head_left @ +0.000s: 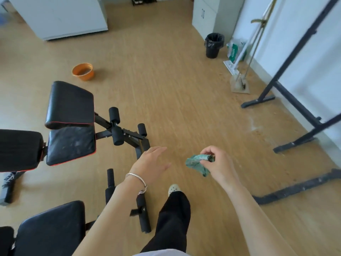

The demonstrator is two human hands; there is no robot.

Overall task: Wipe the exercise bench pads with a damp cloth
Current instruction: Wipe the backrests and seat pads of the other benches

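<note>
My right hand [218, 163] pinches a crumpled green cloth [198, 163] in the air above the wooden floor, right of the benches. My left hand [152, 162], with a silver bangle on the wrist, is spread flat and empty just left of the cloth. A black exercise bench stands at left with a raised pad [70, 103], a streaked seat pad [71, 145] edged in red, and a back pad [19, 149]. A second bench's pad [49, 230] fills the lower left. Black foam rollers [115, 126] stick out between the benches and my hands.
An orange basin [83, 71] sits on the floor beyond the bench. A black bin [214, 45], a mop [239, 78] and a green pack lean by the right wall. A black metal rack frame [287, 100] stands at right. My leg and shoe [174, 188] are below.
</note>
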